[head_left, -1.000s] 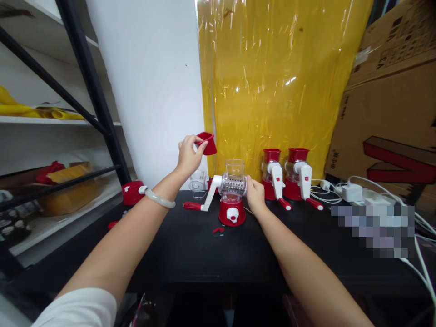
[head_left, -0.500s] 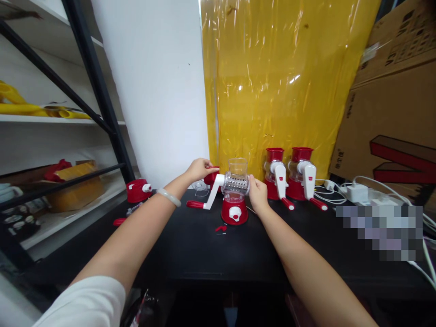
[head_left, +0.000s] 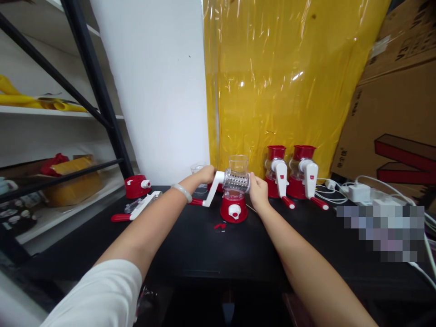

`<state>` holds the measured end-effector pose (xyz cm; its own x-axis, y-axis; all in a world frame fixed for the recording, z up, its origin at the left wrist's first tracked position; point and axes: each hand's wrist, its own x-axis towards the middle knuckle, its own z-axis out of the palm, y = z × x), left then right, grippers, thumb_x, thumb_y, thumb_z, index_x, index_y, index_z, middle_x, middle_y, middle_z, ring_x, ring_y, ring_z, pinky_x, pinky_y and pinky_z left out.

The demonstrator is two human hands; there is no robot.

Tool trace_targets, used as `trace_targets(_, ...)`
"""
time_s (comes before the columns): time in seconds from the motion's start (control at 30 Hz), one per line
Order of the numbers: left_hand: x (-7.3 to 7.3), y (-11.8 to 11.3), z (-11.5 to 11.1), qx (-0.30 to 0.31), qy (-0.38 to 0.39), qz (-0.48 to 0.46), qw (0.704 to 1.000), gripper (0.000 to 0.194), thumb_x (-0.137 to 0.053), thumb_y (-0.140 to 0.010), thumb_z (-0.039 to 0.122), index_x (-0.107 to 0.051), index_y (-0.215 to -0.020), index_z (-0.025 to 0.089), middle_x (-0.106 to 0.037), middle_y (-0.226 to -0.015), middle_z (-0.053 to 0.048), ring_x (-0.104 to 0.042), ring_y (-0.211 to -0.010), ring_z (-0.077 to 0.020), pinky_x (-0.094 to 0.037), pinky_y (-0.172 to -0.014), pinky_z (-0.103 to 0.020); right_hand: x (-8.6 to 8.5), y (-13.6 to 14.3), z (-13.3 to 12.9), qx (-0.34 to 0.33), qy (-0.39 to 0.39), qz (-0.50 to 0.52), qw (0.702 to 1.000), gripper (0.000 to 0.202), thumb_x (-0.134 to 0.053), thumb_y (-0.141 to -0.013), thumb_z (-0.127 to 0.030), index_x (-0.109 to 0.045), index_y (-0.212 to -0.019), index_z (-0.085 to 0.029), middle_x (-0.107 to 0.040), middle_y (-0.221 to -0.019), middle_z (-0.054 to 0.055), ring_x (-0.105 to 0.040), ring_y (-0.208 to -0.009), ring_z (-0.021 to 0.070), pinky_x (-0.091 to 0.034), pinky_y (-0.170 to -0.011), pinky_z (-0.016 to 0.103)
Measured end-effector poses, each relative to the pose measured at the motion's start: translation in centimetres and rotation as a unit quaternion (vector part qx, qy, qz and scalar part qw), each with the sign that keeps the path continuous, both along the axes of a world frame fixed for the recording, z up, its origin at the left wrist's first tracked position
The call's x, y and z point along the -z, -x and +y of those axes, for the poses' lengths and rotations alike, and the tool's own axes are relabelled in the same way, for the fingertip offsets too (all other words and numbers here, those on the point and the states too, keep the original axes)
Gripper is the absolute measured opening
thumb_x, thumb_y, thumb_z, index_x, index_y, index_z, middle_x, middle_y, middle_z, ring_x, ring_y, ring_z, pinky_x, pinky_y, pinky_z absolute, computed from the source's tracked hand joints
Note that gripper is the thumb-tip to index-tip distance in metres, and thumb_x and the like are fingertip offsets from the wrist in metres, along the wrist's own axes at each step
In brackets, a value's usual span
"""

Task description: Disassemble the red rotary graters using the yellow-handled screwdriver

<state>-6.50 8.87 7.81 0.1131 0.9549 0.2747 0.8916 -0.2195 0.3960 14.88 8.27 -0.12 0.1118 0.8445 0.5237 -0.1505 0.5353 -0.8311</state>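
A rotary drum grater [head_left: 235,212] with a red base, clear hopper and metal drum stands upright on the black table. My right hand [head_left: 258,190] is closed around the right side of its body, thumb up beside the drum. Its white crank [head_left: 213,190] with a red grip hangs to the left. My left hand [head_left: 205,174] is curled just behind the crank, fingertips hidden, beside a red part [head_left: 214,186] mostly covered from view. Small red pieces [head_left: 220,225] lie in front of the base.
Two assembled graters [head_left: 276,172] stand at the right. At the left are a red base [head_left: 136,186] and a loose crank [head_left: 145,206]. A clear hopper [head_left: 199,168] sits behind my left hand. White chargers [head_left: 359,193] with cables and a cardboard box [head_left: 402,113] occupy the right side.
My left hand has lowered slightly and its fingers have curled down behind the crank, so the red part is less visible. My right hand keeps its hold. The view has shifted slightly.
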Motion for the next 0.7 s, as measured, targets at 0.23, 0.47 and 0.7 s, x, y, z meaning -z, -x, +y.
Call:
trace_targets(0.23,-2.0,1.7,-0.9,0.05,0.042,-0.003,0.998,0.025,-0.059,-0.065,0.019,-0.072,-0.086,0.013,-0.073,-0.079,-0.008,-0.062,-0.067,-0.0198,-0.043,-0.062,-0.027,0.1,-0.1,0.1,0.004,-0.003,-0.006,1.0,0.055,-0.048,-0.081,-0.066,-0.058,-0.059,-0.016,-0.052,-0.057,0.001,-0.048,-0.059,0.0142,-0.039,-0.058,0.026)
trace_targets(0.47,-3.0,3.5,-2.3,0.088,0.076,-0.092,0.989,0.017,-0.056,-0.063,0.017,-0.063,-0.079,0.014,-0.067,-0.072,-0.004,-0.059,-0.063,-0.0158,-0.043,-0.058,-0.026,0.2,0.0,0.2,-0.001,0.002,0.001,1.0,0.058,-0.048,-0.079,-0.069,-0.063,-0.064,-0.015,-0.058,-0.061,0.003,-0.052,-0.061,0.0152,-0.041,-0.059,0.026)
trace_targets(0.7,-2.6,4.3,-2.8,0.079,-0.009,-0.018,0.997,0.015,-0.053,-0.053,0.01,-0.055,-0.066,0.018,-0.062,-0.066,0.001,-0.055,-0.06,-0.0132,-0.041,-0.055,-0.022,0.1,-0.1,0.1,0.0,0.0,-0.005,1.0,0.058,-0.048,-0.079,-0.069,-0.063,-0.063,-0.015,-0.058,-0.06,0.002,-0.051,-0.061,0.0151,-0.041,-0.059,0.026)
